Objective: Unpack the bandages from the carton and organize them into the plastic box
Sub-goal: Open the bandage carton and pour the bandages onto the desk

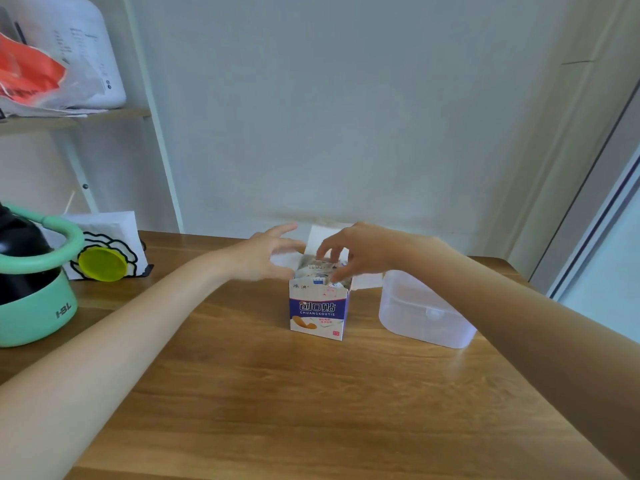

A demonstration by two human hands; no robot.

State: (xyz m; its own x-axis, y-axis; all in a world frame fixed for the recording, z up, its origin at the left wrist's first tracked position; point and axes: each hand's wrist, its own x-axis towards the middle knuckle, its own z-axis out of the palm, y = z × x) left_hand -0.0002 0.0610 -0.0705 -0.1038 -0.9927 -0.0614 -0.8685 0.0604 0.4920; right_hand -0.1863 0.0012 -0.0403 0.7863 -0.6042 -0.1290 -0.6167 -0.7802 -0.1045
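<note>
While carton stands mid-frame on table, my right hand pinches bandages inside; left hand spread beside flap; plastic box just right.

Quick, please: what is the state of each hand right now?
Left hand: open, fingers spread beside the carton.
Right hand: fingers curled into the carton top, pinching the bandages.

Home: wooden table, cluttered shelf, napkin holder.

Open bandage carton near wooden table's far edge, right hand pinching bandages inside, left hand spread beside its flap, translucent plastic box just right
</note>
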